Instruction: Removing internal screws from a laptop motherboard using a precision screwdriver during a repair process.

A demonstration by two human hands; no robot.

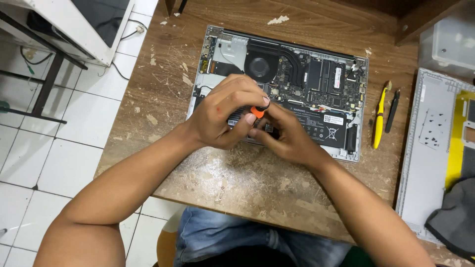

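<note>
Over the opened laptop (316,74), near its front edge, I see both hands meeting on a small screwdriver with an orange cap (257,111). My left hand (225,116) has its grip closed around the tool's top, fingers curled over the orange cap; my right hand (287,136) pinches low down beside it, grip narrow, though what sits under those fingertips is hidden, so I cannot tell if it steadies the shaft or a screw. The tool stands over the black battery (321,123), just below the round fan (261,69) and the dark circuit board (321,74).

The laptop lies bottom-up on the scarred wooden worktop (222,178), its cover off. To the right, apart from the machine, lie a yellow pry tool (380,118) and black tweezers (392,110), then the removed grey bottom panel (425,163) with a dark cloth (455,217) on its near corner.

My worry is a slip: the tip sits above a soft battery pack, and if the bit jumps out of a screw head under pressure it could gouge the cell or scrape nearby board parts. A loosened screw could also drop among the components, since my hands block my own view of the spot
</note>
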